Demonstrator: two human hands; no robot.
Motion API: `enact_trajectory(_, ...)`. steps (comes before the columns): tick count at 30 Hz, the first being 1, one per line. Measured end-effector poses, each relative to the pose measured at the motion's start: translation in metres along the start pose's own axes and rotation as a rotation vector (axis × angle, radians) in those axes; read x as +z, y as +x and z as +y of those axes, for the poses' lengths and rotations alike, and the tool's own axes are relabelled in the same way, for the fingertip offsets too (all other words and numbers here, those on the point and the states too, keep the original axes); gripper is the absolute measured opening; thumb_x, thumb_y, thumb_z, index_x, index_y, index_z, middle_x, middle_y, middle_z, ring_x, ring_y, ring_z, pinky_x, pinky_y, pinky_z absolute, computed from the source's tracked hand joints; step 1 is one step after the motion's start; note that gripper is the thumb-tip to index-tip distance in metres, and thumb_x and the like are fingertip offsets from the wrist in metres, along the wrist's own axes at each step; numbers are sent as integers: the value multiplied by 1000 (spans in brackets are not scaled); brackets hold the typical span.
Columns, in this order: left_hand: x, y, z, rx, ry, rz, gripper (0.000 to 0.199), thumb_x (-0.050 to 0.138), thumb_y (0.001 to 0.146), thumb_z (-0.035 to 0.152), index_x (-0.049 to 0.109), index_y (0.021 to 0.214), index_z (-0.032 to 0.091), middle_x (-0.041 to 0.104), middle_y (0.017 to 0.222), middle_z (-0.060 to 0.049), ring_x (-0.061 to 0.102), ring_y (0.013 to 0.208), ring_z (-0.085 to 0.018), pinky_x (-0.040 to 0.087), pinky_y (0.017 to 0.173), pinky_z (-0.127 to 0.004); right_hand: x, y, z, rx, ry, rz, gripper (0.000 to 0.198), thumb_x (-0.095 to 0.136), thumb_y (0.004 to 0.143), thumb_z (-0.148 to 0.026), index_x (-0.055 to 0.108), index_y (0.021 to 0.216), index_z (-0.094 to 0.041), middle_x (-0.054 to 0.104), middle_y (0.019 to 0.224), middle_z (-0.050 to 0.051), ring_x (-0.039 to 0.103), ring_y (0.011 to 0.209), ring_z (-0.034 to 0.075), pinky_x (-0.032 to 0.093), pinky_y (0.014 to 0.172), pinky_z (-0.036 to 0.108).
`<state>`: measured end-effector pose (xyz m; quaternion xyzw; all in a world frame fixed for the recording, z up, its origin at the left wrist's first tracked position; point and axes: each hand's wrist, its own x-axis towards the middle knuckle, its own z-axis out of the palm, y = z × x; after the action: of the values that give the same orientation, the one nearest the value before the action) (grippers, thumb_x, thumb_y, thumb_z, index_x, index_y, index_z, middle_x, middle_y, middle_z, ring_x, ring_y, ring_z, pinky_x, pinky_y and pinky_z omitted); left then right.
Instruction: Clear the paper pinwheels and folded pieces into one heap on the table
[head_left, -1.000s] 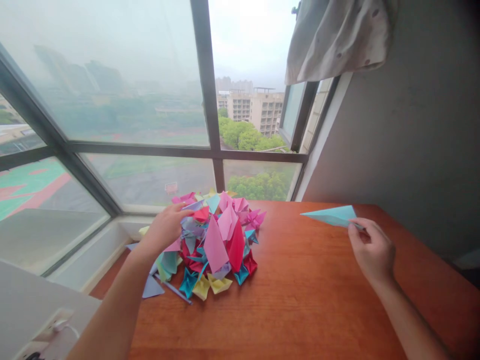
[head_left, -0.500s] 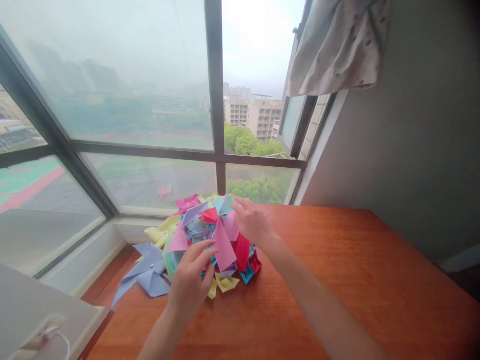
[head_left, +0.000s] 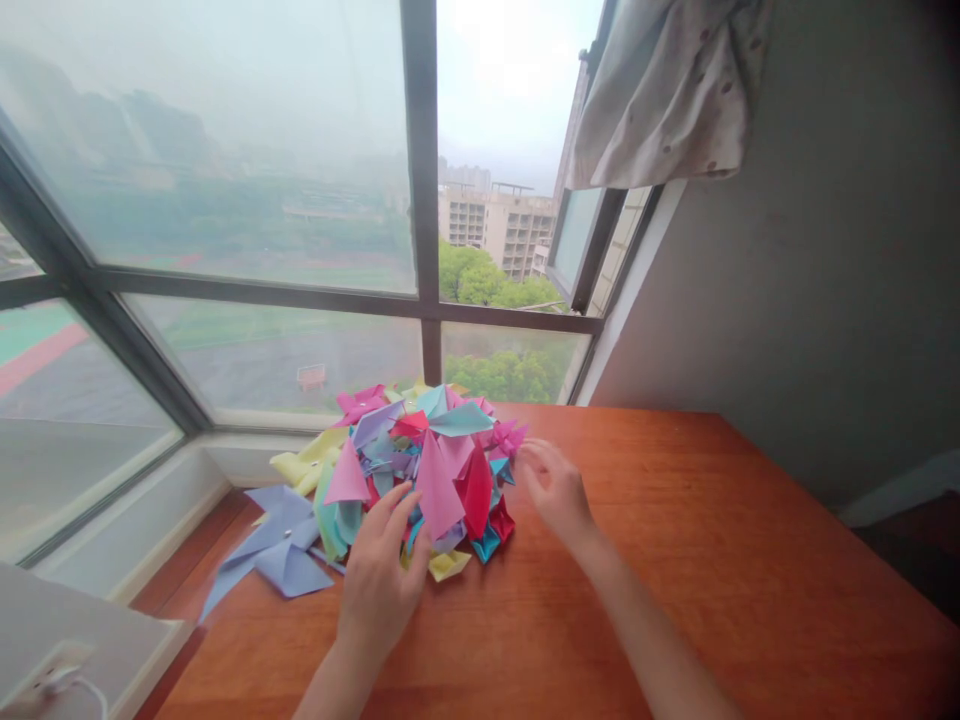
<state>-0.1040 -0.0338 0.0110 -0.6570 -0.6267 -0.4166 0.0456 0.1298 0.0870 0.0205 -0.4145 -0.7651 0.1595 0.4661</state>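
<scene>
Corner room, large window (head_left: 225, 200) with dark frame along the worktop's far edge, misted view of buildings and trees; pale curtain (head_left: 667, 90) bunched at upper right; grey wall (head_left: 825, 250) along the right edge.

Worktop (head_left: 712, 560): reddish-brown wood, far left corner set against the window sill.

Heap of folded paper pieces (head_left: 427, 470): pink, red, teal, lilac, yellow, piled at the far left corner of the worktop, close to the window edge. Light blue folded piece (head_left: 459, 420) lying on top of the heap. Lilac pinwheel shape (head_left: 274, 545) lying flat at the left edge, just beside the heap, with a small pin at its centre. Pale yellow pieces (head_left: 304, 465) sticking out from the heap on the window side.

Left hand (head_left: 382, 575): at the near side of the heap, fingers spread and apart, fingertips (head_left: 401, 500) touching the pink and teal pieces at the heap's near edge; nothing clamped.

Right hand (head_left: 555, 490): just beside the right side of the heap, fingers loosely curled and open, tips near a small magenta piece (head_left: 510, 437); contact with it cannot be told; holding nothing.

White socket with cable (head_left: 52, 680) at lower left, off the worktop.

No readable writing, brands or labels. No containers in view.
</scene>
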Motion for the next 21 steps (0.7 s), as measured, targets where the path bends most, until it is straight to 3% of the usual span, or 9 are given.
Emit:
enact_trajectory(3,10,16,-6,-51,58,-66,48,51,90,34,46,134,16,51,136,-17,49,127,-33,42,104,-51,5,-23,18,105,28,14,31,50,84,-19,66,111,-18,66,115,10,64,104,22,56,86,35)
enact_trajectory(6,27,27,-9,-37,108,-130,47,50,91,36,47,131,13,55,130,-19,52,123,-34,44,102,-53,13,-45,30,178,59,3,33,50,83,-20,65,113,-18,66,114,10,65,100,22,58,80,33)
enact_trajectory(12,52,24,10,58,79,-197,43,54,85,29,52,126,15,55,130,-18,55,119,-33,48,99,-51,19,-60,27,141,119,-98,37,52,84,-20,63,120,-20,64,121,10,62,110,23,54,94,36)
enact_trajectory(16,52,20,19,59,54,-202,42,54,85,27,55,125,15,56,129,-17,55,120,-34,48,99,-51,19,-60,23,109,120,-141,46,55,82,-19,58,128,-21,59,130,10,54,123,25,45,106,42)
enact_trajectory(21,39,20,14,51,89,-220,39,52,86,28,57,122,13,57,127,-18,55,119,-33,47,99,-50,19,-62,25,119,103,-120,44,53,82,-18,59,126,-20,60,128,10,56,121,24,46,105,42)
